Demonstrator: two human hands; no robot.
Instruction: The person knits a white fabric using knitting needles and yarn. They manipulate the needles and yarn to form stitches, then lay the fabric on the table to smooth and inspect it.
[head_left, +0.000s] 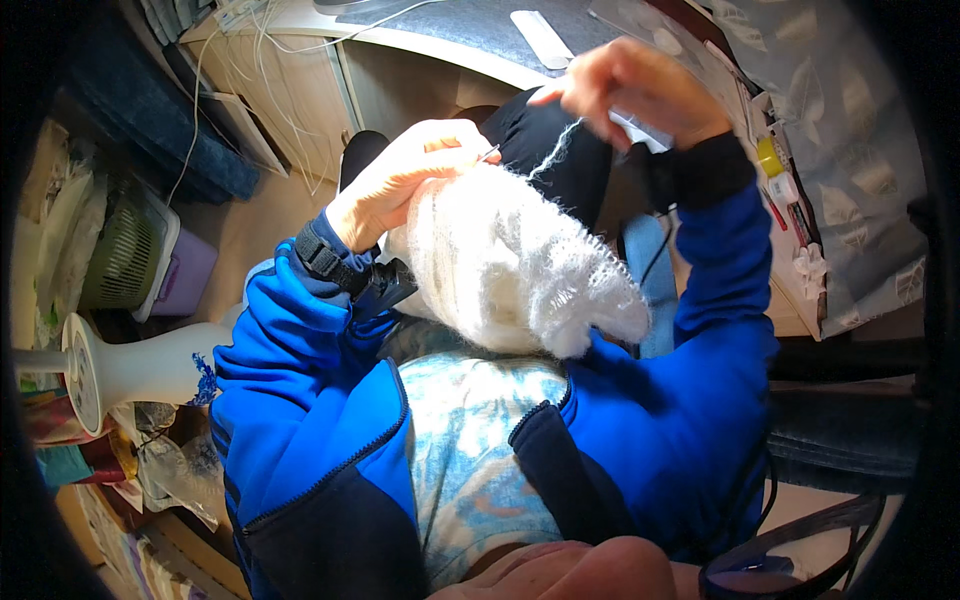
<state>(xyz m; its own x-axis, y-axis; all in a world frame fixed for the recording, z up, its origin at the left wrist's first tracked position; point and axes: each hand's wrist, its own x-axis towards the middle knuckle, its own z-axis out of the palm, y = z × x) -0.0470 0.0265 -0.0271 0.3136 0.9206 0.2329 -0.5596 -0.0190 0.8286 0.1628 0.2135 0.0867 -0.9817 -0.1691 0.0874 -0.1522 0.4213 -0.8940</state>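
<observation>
A fluffy white knitted piece (517, 262) hangs in front of my chest, above my lap. My left hand (416, 169) is closed on its upper edge, and the thin tip of a needle (489, 153) sticks out past the fingertips. To the upper right, my right hand (626, 90) is raised apart from the knitting and blurred. A strand of fuzzy white yarn (556, 150) runs from the knitting's top edge up to the right hand's fingers. Whether that hand holds anything besides the yarn cannot be made out.
Ahead is a desk with a dark top (465, 26) and a white strip-like object (541, 39) on it. White cables (262, 90) hang at the upper left. A green basket (124, 259) and a white vase-like object (142, 367) stand at left. Yellow tape (769, 156) lies at right.
</observation>
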